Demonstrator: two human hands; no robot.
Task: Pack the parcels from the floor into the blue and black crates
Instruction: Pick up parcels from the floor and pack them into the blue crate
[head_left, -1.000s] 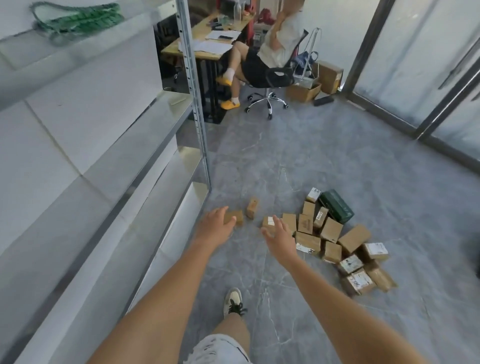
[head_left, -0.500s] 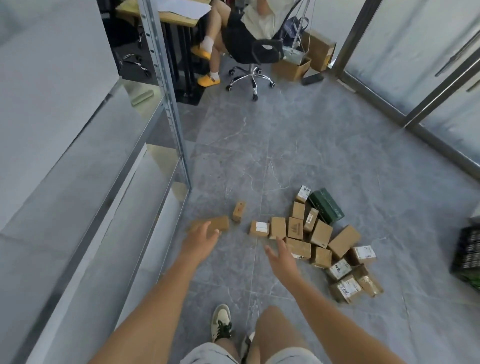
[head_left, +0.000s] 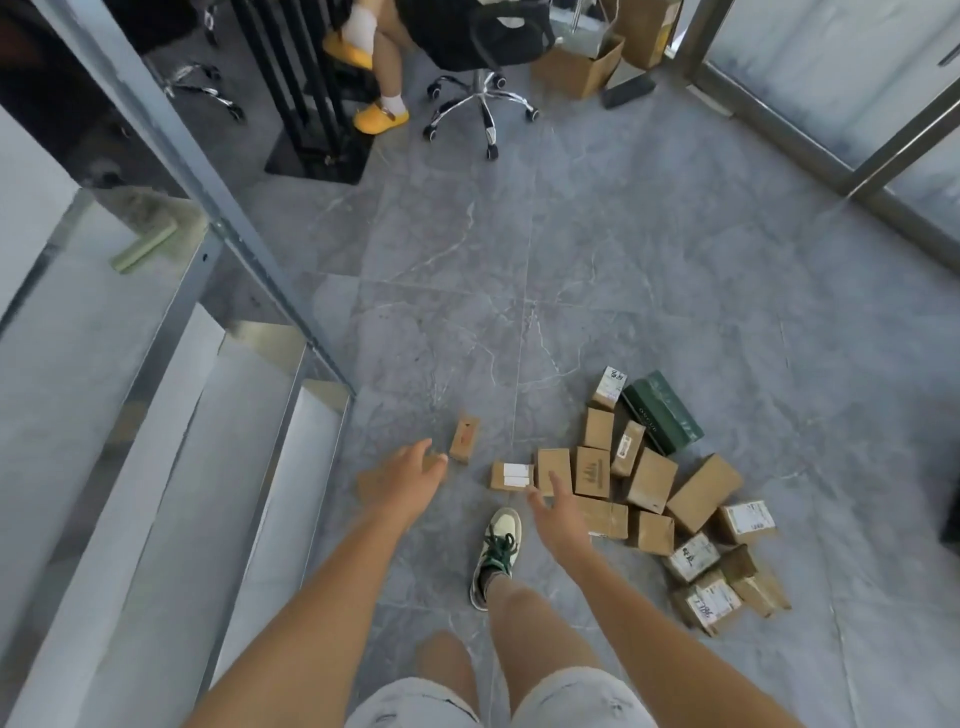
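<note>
Approx. 17 brown parcels (head_left: 703, 491), 1 green box (head_left: 662, 412), 2 hands.

Grey marble-tile floor (head_left: 649, 270). Metal shelving (head_left: 171, 395) along left, pale green roll (head_left: 143, 250) on one shelf. Black swivel chair (head_left: 483, 57) at top, seated person's yellow shoes (head_left: 379, 117). Open cardboard box (head_left: 576, 70) beside chair. Glass doors (head_left: 841, 67) right.

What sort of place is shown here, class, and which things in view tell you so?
Probably a small office used as a parcel stockroom: metal shelving at the left, a heap of cardboard parcels on the grey tiled floor, and an office chair by a desk behind.
</note>
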